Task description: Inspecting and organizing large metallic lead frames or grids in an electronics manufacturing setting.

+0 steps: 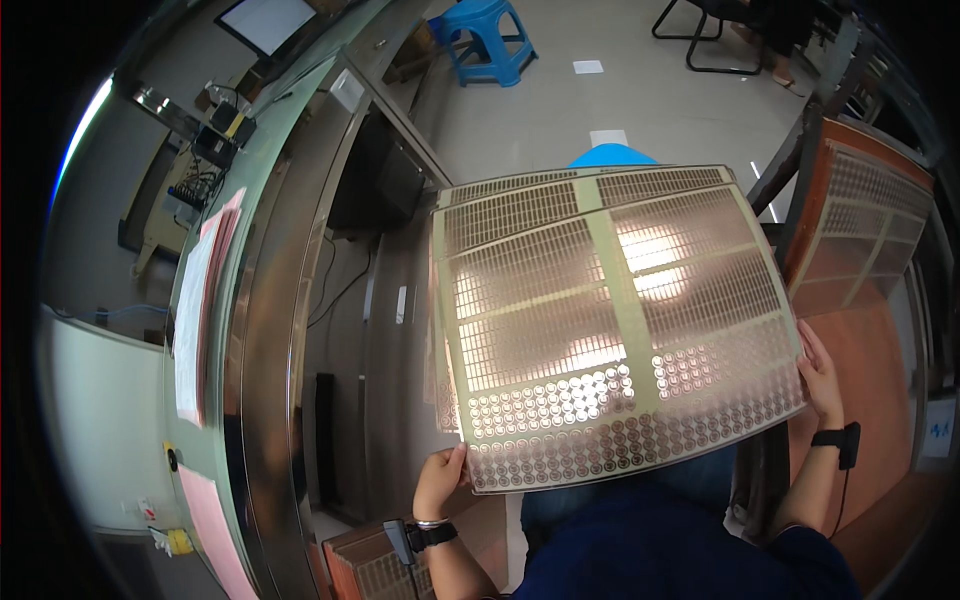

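- Left of the patterned panel (540, 340), pink and white papers (195, 320) lie on a bench.
- At the panel's near-left corner, the left hand (440, 482) grips the edge, thumb uppermost; its forearm rises from below, a dark strap (430, 536) around the wrist. The fingers beneath are hidden.
- The panel lies tilted between both hands, over the person's lap. Another sheet's edge shows along its left side; how many are stacked cannot be told. It partly covers a blue object (612, 155) beyond its far edge.
- On the panel's right edge, the right hand (822, 375) closes, forearm angled upward; its underside grasp is hard to make out.
- Right of the panel, an orange-edged board (868, 215) leans.
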The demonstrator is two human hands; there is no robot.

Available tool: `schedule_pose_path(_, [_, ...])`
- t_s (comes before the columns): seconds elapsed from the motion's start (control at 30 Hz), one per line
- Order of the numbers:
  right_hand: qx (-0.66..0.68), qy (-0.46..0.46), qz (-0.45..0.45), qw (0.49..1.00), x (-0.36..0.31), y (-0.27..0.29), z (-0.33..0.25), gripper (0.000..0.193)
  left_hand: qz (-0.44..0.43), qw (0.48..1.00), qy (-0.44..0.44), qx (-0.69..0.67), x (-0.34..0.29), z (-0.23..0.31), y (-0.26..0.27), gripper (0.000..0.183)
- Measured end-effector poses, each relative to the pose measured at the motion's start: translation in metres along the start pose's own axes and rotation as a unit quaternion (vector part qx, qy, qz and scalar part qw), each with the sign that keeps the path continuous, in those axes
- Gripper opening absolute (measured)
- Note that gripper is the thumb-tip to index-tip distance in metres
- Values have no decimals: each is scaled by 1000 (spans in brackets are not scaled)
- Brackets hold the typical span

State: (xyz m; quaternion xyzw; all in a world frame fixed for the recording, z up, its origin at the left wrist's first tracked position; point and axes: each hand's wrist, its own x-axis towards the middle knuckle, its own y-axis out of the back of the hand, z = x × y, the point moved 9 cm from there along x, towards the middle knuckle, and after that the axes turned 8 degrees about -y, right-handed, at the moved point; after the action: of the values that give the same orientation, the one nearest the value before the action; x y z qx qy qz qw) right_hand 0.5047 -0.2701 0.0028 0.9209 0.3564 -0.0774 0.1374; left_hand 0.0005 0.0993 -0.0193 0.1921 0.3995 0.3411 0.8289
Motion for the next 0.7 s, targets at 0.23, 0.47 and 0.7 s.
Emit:
schedule_pose_path(0.23, [130, -104, 87, 982, -13, 29, 34, 44, 142, 886, 81, -434, 6, -37, -18, 40])
schedule_pose_path(0.47, [131, -29, 84, 987, -17, 42, 4, 41, 308, 845, -77, -431, -6, 8, 6, 39])
schedule_pose_path(0.7, [291, 5, 168, 942, -11, 28, -30, 38, 321, 828, -172, -425, -13, 41, 28, 41])
